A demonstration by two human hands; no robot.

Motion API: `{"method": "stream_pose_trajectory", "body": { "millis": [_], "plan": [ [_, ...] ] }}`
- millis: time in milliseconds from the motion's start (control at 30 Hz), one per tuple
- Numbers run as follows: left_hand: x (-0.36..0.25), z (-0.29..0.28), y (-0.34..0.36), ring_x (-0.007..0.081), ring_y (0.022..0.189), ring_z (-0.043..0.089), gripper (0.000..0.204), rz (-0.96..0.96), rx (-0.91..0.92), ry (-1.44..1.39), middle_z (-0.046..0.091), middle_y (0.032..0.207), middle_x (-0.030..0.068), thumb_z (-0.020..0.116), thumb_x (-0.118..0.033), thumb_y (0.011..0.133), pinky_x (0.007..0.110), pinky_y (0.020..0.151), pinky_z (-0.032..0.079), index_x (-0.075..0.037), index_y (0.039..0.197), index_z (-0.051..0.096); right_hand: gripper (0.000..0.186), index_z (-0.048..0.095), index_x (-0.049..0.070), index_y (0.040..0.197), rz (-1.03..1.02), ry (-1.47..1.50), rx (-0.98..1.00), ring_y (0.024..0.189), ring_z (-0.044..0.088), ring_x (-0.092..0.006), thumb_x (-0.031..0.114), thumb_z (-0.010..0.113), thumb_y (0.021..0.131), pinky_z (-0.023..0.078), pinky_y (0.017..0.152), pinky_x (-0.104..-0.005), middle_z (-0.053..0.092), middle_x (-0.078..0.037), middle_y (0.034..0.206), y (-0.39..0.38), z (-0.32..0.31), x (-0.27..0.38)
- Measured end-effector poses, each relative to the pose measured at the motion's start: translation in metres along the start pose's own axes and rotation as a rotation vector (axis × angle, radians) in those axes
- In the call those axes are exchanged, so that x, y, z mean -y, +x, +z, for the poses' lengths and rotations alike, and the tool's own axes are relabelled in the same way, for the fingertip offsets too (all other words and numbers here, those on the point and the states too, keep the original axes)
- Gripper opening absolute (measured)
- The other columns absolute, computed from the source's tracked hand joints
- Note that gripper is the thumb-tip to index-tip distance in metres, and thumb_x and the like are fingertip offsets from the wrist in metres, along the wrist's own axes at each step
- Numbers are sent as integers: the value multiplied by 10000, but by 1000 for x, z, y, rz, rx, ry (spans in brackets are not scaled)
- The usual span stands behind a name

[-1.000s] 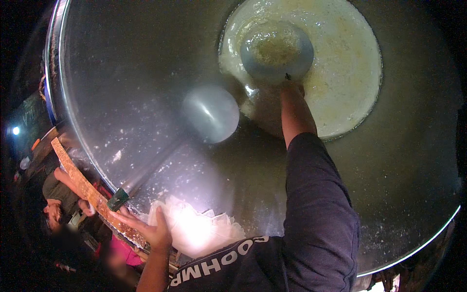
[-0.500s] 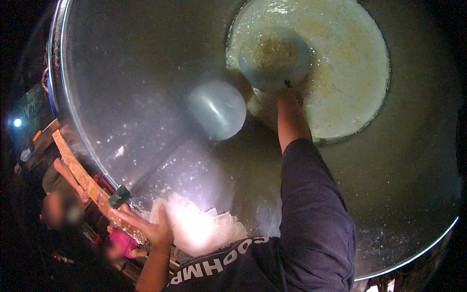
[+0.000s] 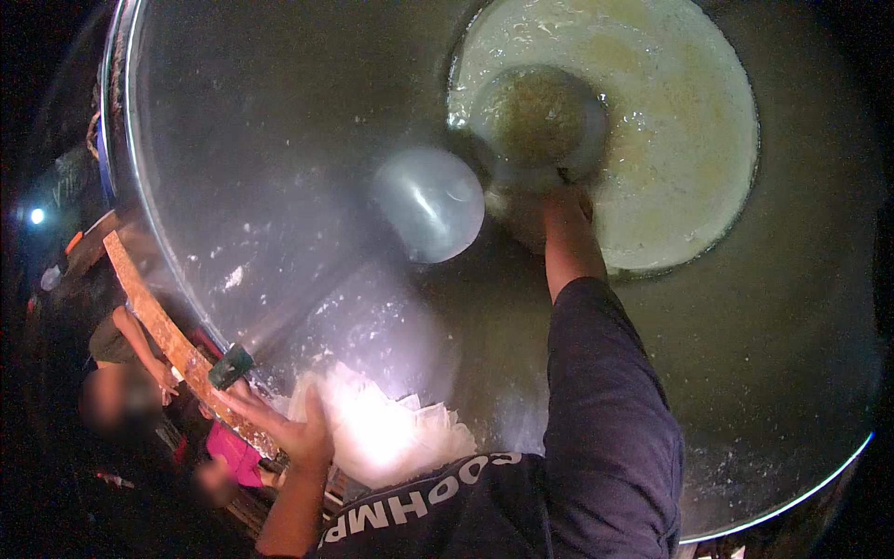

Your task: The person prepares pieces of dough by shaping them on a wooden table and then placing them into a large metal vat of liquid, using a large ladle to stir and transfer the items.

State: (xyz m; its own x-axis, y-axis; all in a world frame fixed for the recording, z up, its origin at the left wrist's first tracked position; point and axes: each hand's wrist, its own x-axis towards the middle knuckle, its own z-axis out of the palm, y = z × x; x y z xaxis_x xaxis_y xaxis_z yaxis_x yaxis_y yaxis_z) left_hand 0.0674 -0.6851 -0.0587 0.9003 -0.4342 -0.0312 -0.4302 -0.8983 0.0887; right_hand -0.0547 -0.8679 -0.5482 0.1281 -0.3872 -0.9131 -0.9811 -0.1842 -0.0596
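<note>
My right hand (image 3: 570,197) reaches into a large metal pan (image 3: 745,373), shut on a round bowl (image 3: 538,116) dipped in the pool of pale, foamy liquid (image 3: 689,158). Brownish liquid shows inside the bowl; most of my fingers are hidden behind it. Left of the bowl lies the round metal head of a long-handled ladle (image 3: 430,205); its handle runs down to a dark green end (image 3: 231,366) over the pan's rim. My left hand (image 3: 293,429) is open beside that end, fingers stretched along a wooden plank (image 3: 168,335) and thumb apart.
A white, crumpled, sheet-like bundle (image 3: 363,419), overexposed, lies at the pan's near side against my shirt. Beyond the plank at left are two people, one in a pink top (image 3: 233,452). White flecks dot the pan wall. A small bright light (image 3: 37,216) shines at far left.
My right hand and the bowl have moved slightly right and down in the view. The whole scene has shifted a little too; my left hand stays by the plank.
</note>
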Motion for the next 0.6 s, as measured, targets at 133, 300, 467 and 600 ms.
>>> {"method": "stream_pose_trajectory", "body": {
  "millis": [133,300,467,600],
  "plan": [
    [1,4,2,342,1246,88,949,95,-43,19,-18,1334,243,582,-11,668,400,1014,36,-8,1284,-141,405,492,37,1096,1,-5,-4,1040,471,-297,280,504,772,395,835,-422,473,-152,1143,-1,3,-7],
    [-10,2,1,340,1248,76,971,38,-25,27,-43,1333,244,592,-15,657,396,1016,33,-6,1279,-154,410,492,33,1093,-3,-2,-2,1035,474,-295,282,511,767,397,832,-420,474,-156,1139,-10,10,-12],
    [-2,0,-5,349,1247,70,973,-6,11,37,-21,1328,261,590,-28,668,398,1015,30,-8,1273,-171,415,492,30,1091,29,4,-9,1031,476,-294,283,517,762,399,828,-418,475,-159,1136,-14,12,-26],
    [-5,2,-3,352,1246,40,987,11,27,6,-44,1326,250,584,-5,649,419,1009,10,-13,1267,-185,420,492,27,1089,38,-1,-3,1028,479,-293,284,523,758,400,825,-417,476,-162,1133,-17,15,-38]
  ]
}}
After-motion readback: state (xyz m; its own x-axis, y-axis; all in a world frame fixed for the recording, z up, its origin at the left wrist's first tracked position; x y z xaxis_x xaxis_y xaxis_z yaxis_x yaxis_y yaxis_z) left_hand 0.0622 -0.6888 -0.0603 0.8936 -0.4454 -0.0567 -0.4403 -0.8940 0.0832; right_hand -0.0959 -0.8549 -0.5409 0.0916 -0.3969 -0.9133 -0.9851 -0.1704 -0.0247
